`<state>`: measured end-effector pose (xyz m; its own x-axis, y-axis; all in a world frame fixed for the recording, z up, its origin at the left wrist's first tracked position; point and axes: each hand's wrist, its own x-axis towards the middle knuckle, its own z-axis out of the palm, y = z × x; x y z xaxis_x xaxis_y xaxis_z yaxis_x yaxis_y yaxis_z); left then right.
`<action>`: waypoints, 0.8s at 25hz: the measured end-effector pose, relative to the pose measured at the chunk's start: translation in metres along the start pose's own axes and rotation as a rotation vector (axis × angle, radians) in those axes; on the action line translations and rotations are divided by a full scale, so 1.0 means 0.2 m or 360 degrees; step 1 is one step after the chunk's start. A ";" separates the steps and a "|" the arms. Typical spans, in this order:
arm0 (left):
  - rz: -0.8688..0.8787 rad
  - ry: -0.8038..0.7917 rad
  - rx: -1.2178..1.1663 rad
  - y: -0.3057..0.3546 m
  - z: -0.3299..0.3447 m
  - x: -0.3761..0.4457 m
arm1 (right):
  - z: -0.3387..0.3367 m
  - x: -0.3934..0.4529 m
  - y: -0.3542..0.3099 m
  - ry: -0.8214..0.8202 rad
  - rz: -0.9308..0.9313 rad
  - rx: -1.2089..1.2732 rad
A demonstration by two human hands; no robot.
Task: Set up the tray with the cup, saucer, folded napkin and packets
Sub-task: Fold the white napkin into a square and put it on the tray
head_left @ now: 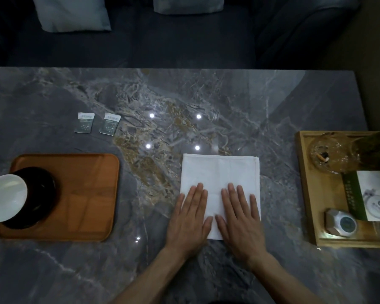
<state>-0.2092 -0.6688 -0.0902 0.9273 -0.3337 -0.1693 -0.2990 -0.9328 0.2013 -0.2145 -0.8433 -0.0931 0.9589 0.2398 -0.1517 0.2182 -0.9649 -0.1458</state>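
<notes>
A white napkin lies flat on the marble table, folded into a rough square. My left hand and my right hand press flat on its near half, fingers straight, side by side. At the left sits a brown wooden tray. On the tray's left part stands a dark saucer with a white cup on it. Two small packets, one beside the other, lie on the table beyond the tray.
A light wooden tray at the right edge holds a glass ashtray, a card and a small round device. A dark sofa with pale cushions stands beyond the table's far edge.
</notes>
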 end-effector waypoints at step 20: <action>0.0029 0.0071 -0.0012 -0.36 -0.37 0.37 | -0.29 0.34 0.25 -0.0047 0.0109 0.0150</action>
<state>-0.1026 -0.6169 -0.0462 0.9309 -0.3441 -0.1225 -0.3143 -0.9255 0.2115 -0.1281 -0.8806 -0.0543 0.9650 0.1777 -0.1929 0.1328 -0.9653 -0.2250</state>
